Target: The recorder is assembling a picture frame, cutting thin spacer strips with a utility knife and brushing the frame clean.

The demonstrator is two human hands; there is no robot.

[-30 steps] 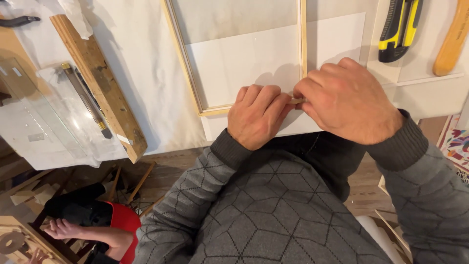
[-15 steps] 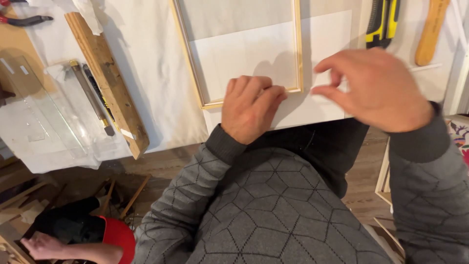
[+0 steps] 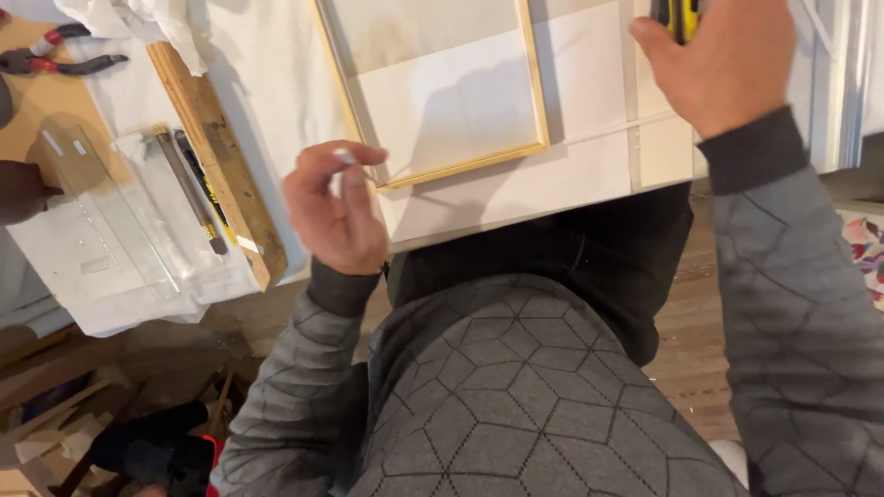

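Both hands have let go of the frame (image 3: 433,92), which lies flat by the near edge of the surface (image 3: 276,83). The left hand (image 3: 336,207) now pinches a small white bit (image 3: 343,156). The right hand (image 3: 727,55) has moved up, fingers spread wide, reaching the yellow knife (image 3: 686,14) at the far right.

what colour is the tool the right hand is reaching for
Yellow and black, seen in the head view: the tool sits just under the right hand.

1 wood frame (image 3: 433,101); 1 pliers (image 3: 55,55); 1 wood plank (image 3: 216,156); 2 hands: left (image 3: 336,212), right (image 3: 727,55).
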